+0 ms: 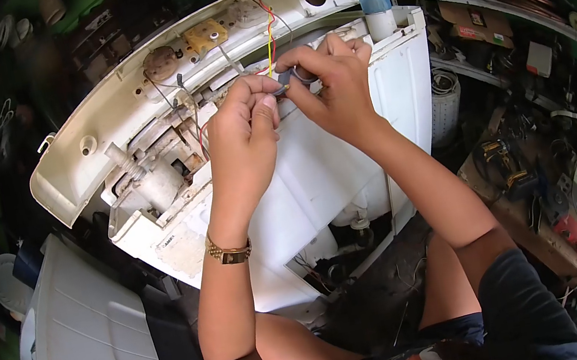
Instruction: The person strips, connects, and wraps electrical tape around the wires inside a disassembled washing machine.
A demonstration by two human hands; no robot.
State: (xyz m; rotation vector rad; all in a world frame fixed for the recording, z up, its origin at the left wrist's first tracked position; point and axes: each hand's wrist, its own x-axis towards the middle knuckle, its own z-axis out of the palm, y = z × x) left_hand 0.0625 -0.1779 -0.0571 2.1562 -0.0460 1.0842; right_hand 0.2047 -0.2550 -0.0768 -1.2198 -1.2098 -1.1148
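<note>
My left hand, with a gold watch at its wrist, is closed in a pinch on the end of a thin wire. Fingertips of my right hand are closed on a dark grey strip that looks like electrical tape, right beside the left fingertips. Yellow and red wires come down to this spot from the raised panel. Both hands are above the top edge of a white washing machine; its inner parts show behind the left hand. The fingers hide the exact joint.
A blue-topped white pipe stands at the machine's far right corner. Low on the right, a yellow-and-black power drill lies on a cluttered box. A white casing stands at left. Shelves with parts line the right.
</note>
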